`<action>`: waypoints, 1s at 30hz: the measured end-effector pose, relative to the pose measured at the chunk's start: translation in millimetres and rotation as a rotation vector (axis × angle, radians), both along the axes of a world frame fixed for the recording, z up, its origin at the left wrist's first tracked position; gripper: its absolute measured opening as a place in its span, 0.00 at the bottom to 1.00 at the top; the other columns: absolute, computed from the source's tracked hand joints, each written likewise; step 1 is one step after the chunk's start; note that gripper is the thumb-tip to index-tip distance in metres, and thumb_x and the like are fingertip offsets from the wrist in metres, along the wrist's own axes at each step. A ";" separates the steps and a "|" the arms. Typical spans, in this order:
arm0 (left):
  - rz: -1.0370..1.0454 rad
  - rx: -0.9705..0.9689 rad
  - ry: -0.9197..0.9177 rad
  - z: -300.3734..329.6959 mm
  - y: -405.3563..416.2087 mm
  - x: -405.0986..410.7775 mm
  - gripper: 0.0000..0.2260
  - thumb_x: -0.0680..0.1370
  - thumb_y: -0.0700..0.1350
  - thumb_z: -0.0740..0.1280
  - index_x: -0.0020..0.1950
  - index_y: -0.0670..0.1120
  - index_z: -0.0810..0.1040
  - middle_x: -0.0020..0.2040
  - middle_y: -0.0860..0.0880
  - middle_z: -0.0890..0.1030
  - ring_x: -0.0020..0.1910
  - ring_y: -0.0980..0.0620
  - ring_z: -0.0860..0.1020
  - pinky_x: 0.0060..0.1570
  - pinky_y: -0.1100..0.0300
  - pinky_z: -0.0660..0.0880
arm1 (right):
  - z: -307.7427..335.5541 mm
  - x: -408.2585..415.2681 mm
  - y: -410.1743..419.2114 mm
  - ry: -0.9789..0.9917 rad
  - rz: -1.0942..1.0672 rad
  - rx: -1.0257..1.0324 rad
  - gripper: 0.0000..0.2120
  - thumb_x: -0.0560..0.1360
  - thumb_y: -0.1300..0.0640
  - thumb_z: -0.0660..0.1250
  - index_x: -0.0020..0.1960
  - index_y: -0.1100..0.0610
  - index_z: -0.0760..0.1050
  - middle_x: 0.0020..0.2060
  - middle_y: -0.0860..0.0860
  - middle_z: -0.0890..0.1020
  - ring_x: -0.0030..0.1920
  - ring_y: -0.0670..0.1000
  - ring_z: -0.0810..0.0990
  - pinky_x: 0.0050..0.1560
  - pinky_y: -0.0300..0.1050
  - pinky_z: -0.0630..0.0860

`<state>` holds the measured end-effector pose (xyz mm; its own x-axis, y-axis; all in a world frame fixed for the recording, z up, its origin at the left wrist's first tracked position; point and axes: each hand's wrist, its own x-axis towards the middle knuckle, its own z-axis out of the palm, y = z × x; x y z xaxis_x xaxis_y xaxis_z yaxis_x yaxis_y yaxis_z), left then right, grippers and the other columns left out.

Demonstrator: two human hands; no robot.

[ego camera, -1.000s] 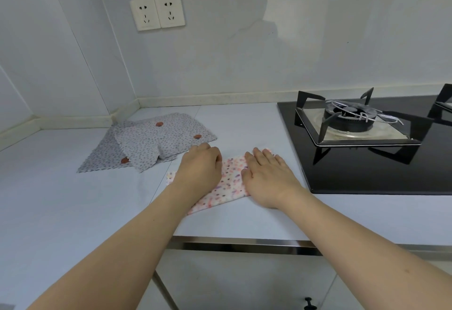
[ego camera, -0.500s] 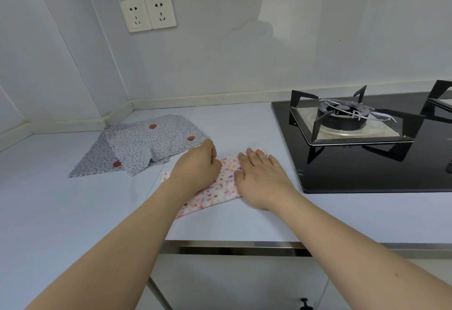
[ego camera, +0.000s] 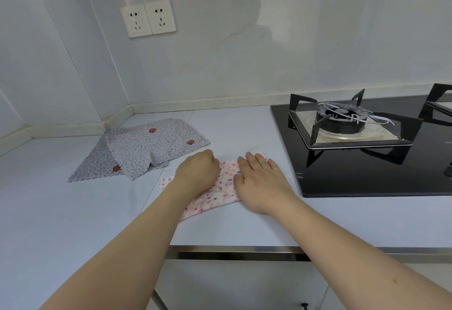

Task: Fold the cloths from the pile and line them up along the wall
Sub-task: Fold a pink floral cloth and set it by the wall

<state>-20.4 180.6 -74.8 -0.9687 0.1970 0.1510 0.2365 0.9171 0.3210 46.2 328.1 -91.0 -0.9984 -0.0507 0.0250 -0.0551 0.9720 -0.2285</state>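
Nearest the camera, two bare forearms reach forward over the metal-trimmed front edge of the pale counter (ego camera: 73, 212). Both hands rest on a folded white cloth with pink and purple dots (ego camera: 221, 188), which lies flat on the counter just left of the black hob (ego camera: 367, 182). The left hand (ego camera: 198, 171) sits on the cloth's left part with its fingers curled under at the far edge; whether they pinch the fabric cannot be told. The right hand (ego camera: 260, 182) lies flat on the cloth's right part, fingers straight and close together, pressing down. Beyond the left hand, a loose pile of grey dotted cloths (ego camera: 141, 153) with red-brown spots lies spread toward the corner, close to the dotted cloth but apart from it. Farther right stands a gas burner (ego camera: 342, 120) under black pan supports. On the back wall hangs a double socket (ego camera: 148, 18).
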 end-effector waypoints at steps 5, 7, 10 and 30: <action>0.031 -0.112 0.221 -15.8 4.2 1.5 0.11 0.81 0.47 0.55 0.48 0.43 0.72 0.44 0.46 0.77 0.45 0.44 0.75 0.43 0.53 0.71 | -3.1 -1.7 0.6 0.007 0.004 -0.005 0.27 0.82 0.48 0.41 0.79 0.54 0.44 0.79 0.52 0.45 0.78 0.52 0.42 0.76 0.51 0.40; 0.043 -0.100 0.234 -17.7 4.2 0.4 0.11 0.81 0.47 0.55 0.47 0.43 0.72 0.44 0.46 0.77 0.45 0.44 0.75 0.43 0.54 0.70 | -2.5 -2.6 1.0 0.007 -0.001 -0.025 0.27 0.82 0.47 0.41 0.79 0.53 0.45 0.79 0.51 0.45 0.78 0.52 0.42 0.76 0.51 0.40; 0.052 -0.088 0.249 -21.2 3.4 -0.3 0.10 0.80 0.48 0.55 0.45 0.43 0.71 0.43 0.46 0.76 0.44 0.44 0.74 0.44 0.53 0.71 | 0.0 -3.8 1.4 -0.027 0.000 -0.039 0.27 0.82 0.46 0.41 0.79 0.52 0.45 0.79 0.50 0.46 0.78 0.51 0.42 0.76 0.51 0.40; 0.162 -0.217 0.135 -27.0 -62.8 -6.5 0.20 0.78 0.54 0.47 0.62 0.50 0.70 0.59 0.45 0.70 0.59 0.42 0.69 0.60 0.46 0.64 | 5.3 -39.0 18.4 -0.114 0.099 0.112 0.26 0.82 0.47 0.40 0.79 0.48 0.40 0.78 0.52 0.42 0.78 0.53 0.39 0.75 0.59 0.40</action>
